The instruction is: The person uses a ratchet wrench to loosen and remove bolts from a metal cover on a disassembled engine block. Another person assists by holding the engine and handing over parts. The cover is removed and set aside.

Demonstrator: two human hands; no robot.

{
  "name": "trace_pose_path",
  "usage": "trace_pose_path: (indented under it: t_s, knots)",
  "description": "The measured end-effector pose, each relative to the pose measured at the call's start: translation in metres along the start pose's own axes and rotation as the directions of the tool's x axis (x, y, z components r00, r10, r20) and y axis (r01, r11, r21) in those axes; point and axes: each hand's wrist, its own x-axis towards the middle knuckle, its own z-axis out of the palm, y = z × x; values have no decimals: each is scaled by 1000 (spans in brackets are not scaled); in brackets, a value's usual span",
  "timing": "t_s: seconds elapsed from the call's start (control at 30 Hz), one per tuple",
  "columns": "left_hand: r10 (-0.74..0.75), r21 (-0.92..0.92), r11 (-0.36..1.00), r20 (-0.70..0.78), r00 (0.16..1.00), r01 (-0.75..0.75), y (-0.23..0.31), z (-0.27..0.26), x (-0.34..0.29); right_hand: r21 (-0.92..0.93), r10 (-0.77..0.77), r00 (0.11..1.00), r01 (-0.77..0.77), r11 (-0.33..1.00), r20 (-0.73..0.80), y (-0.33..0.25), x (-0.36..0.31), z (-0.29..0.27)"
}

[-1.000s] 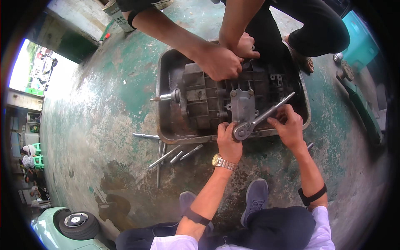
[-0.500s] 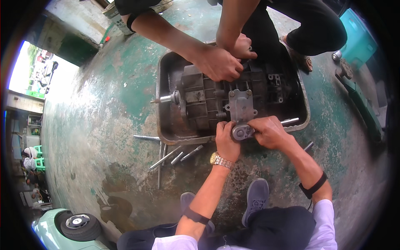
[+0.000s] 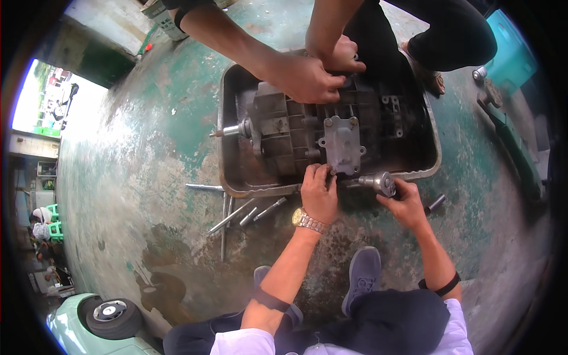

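A grey gearbox point(image 3: 274, 126) lies in a dark metal tray point(image 3: 436, 168), with a light grey cover plate point(image 3: 343, 144) on its side. At the plate's near left corner, the fingertips of my left hand point(image 3: 319, 194) are closed on a small bolt point(image 3: 332, 171). My right hand point(image 3: 407, 204) grips a ratchet wrench point(image 3: 385, 184), whose socket points left, apart from the plate. Part of its handle is hidden in my palm. Across the tray, a co-worker's hands point(image 3: 307, 78) work over the gearbox's far side; what they hold is hidden.
Several extension bars and sockets point(image 3: 232, 216) lie on the floor left of my hand. One loose socket point(image 3: 436, 203) is near my right wrist. A green floor jack point(image 3: 513, 148) and a turquoise box point(image 3: 510, 53) stand to the right, a car wheel point(image 3: 113, 318) lower left.
The ratchet wrench has come off the plate's near edge and moved right in my right hand. My left hand has let go of its head and moved to the corner bolt.
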Motion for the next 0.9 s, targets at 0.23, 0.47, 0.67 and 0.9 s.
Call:
trace_pose_path:
  t_s: [0.23, 0.47, 0.67, 0.9]
  knots:
    - [24, -12, 1000, 18, 1000, -24, 2, -3, 2, 162, 182, 983, -176, 971, -20, 29, -32, 13]
    - [126, 103, 985, 117, 985, -139, -4, -7, 7, 46, 268, 962, -270, 962, 57, 39, -50, 25]
    - [112, 104, 986, 195, 974, -134, -1, -10, 12, 92, 292, 951, -302, 949, 105, 48, -60, 36]
    - [21, 255, 963, 258, 966, -89, 1, -10, 18, 99, 308, 942, -322, 942, 135, 63, -75, 41]
